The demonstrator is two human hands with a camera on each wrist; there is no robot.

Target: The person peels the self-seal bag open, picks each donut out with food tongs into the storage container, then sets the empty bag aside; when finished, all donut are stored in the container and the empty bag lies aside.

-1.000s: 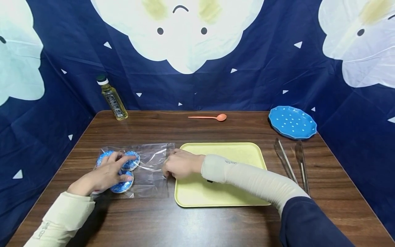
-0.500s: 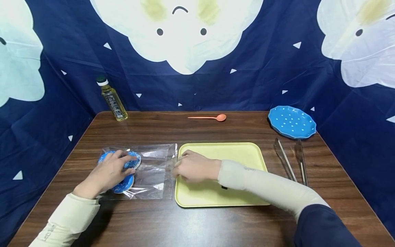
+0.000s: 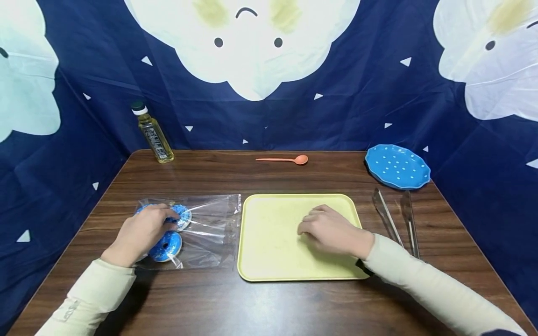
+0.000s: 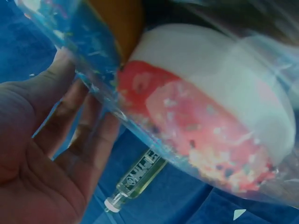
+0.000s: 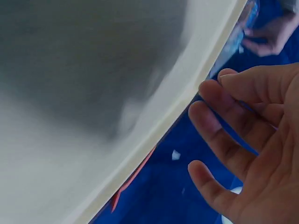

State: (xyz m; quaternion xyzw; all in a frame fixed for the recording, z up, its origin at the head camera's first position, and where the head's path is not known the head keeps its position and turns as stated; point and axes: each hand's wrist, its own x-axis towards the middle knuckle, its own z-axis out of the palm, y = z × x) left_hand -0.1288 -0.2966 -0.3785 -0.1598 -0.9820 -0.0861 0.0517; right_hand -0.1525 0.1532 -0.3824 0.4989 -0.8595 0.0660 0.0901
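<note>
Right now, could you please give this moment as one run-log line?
left hand: touching bag, donuts inside | right hand: over tray, holding nothing | spoon: beyond tray

My left hand [image 3: 140,231] lies over a clear plastic bag [image 3: 210,233] at left, its right half flat and creased. Blue-frosted doughnuts [image 3: 174,242] and a pink sprinkled doughnut [image 4: 196,135] sit in its left end. Just right, under my right hand [image 3: 332,231], a yellow rectangular tray [image 3: 269,256] lies flat.

Room runs between tray [image 3: 269,233] and spoon [image 3: 300,159]; tongs [image 3: 411,225] obstruct the tray's right.
</note>
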